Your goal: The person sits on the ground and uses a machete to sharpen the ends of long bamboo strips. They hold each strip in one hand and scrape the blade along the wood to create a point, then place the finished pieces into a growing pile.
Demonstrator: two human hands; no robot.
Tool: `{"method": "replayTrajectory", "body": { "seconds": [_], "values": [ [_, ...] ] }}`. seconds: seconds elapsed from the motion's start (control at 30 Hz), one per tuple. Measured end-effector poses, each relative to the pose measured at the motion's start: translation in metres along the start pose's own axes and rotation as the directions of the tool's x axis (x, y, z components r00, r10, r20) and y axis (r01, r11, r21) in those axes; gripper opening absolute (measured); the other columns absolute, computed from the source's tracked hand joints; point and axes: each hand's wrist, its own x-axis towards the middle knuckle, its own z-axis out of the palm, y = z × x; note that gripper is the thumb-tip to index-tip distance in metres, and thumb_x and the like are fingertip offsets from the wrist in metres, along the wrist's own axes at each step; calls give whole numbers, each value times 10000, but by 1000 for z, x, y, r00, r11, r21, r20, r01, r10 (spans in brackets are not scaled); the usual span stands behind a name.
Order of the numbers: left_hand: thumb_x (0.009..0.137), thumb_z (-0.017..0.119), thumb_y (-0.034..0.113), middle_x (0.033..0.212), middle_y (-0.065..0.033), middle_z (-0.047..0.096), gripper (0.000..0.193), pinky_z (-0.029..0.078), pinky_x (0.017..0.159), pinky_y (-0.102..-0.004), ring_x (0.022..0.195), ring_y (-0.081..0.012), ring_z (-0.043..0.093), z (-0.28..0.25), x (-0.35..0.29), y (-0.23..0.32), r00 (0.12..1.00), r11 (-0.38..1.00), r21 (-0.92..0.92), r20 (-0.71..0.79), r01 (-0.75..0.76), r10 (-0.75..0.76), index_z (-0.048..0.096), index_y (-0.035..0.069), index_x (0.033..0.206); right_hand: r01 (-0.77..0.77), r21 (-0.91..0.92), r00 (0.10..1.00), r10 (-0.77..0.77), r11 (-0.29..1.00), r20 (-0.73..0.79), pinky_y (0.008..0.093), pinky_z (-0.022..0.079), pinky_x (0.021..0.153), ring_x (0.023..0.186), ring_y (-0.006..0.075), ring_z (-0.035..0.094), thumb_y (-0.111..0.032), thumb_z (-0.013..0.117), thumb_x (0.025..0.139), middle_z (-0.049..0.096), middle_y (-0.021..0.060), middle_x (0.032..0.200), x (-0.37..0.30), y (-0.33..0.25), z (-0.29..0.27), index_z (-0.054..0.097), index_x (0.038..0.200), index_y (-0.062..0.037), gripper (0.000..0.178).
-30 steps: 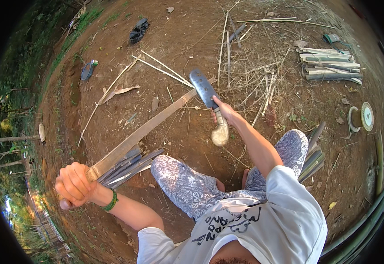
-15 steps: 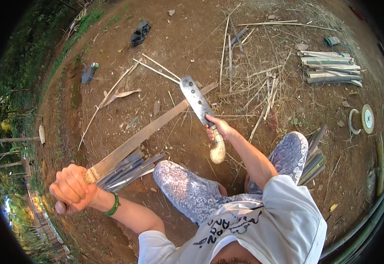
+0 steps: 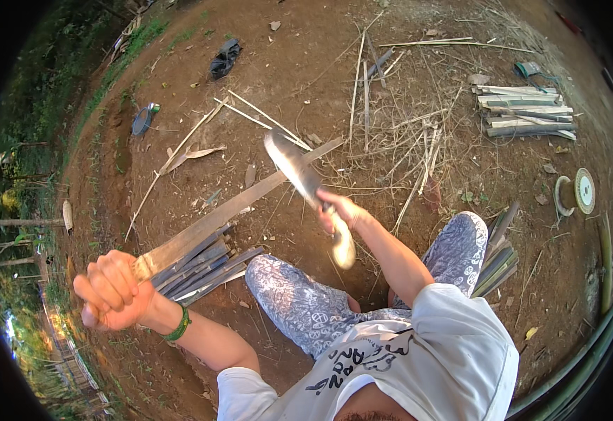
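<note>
My left hand [image 3: 113, 289], wearing a green wristband, is closed in a fist round the near end of a long, flat brown bamboo strip [image 3: 212, 219]. The strip slants away to the upper right, above the ground. In my right hand [image 3: 340, 210] is a machete [image 3: 294, 168] with a broad metal blade and a pale, rounded handle, gripped where blade and handle meet. Its blade crosses over the strip near the far end; whether they touch I cannot tell. Motion smears the machete somewhat. Below the strip lies a bundle of dark split bamboo pieces [image 3: 198, 266], beside my left knee.
Thin slivers [image 3: 419, 151] litter the brown dirt ahead. A stack of split bamboo [image 3: 528, 112] and a spool [image 3: 584, 191] lie to the right. More bamboo pieces [image 3: 496, 266] rest by my right knee. A black plastic bag [image 3: 225, 59] and a blue round object [image 3: 141, 119] lie far left.
The machete has turned in my right hand, its blade tip moving left and its handle lower. My left hand has shifted slightly up and left with the bamboo strip.
</note>
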Motion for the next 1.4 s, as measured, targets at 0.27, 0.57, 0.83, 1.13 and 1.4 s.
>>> {"method": "replayTrajectory", "body": {
  "seconds": [0.27, 0.57, 0.83, 1.13, 1.4],
  "values": [
    [887, 556, 216, 421, 32, 423, 330, 305, 396, -206, 353, -70, 323, 23, 7, 11, 997, 996, 85, -69, -31, 37, 361, 164, 626, -46, 160, 996, 57, 986, -65, 304, 397, 385, 409, 136, 439, -561, 541, 968, 453, -1, 535, -2, -2, -23, 519, 775, -123, 479],
    [886, 559, 223, 430, 33, 437, 320, 326, 408, -212, 368, -72, 345, 6, 0, 6, 991, 997, 70, -134, -16, 25, 366, 163, 639, -17, 181, 1000, 18, 983, -1, 323, 434, 385, 409, 181, 487, -538, 543, 976, 500, 42, 544, -1, -8, -10, 576, 802, -73, 497],
    [913, 547, 228, 448, 38, 392, 281, 332, 462, -235, 386, -75, 321, -2, -8, 22, 974, 991, 130, -221, -15, 44, 391, 154, 691, -36, 29, 994, 33, 999, 102, 344, 447, 405, 427, 178, 503, -508, 570, 973, 516, 34, 566, -4, 11, 13, 561, 828, -67, 464],
    [904, 527, 210, 440, 41, 366, 265, 302, 465, -241, 394, -74, 299, -20, -7, 24, 975, 996, 89, -224, 7, 14, 390, 151, 686, -122, 38, 978, 113, 992, 176, 335, 438, 419, 442, 183, 506, -532, 562, 972, 498, 68, 549, -15, 30, 31, 557, 828, -83, 472],
    [870, 573, 227, 442, 25, 414, 303, 320, 432, -236, 384, -84, 329, -25, -5, 18, 994, 1000, -17, -109, 24, -26, 386, 146, 645, 373, -284, 781, -465, 883, -417, 315, 499, 503, 529, 161, 588, -236, 745, 880, 597, 43, 648, -9, 16, 28, 585, 890, -46, 249]
  ]
}}
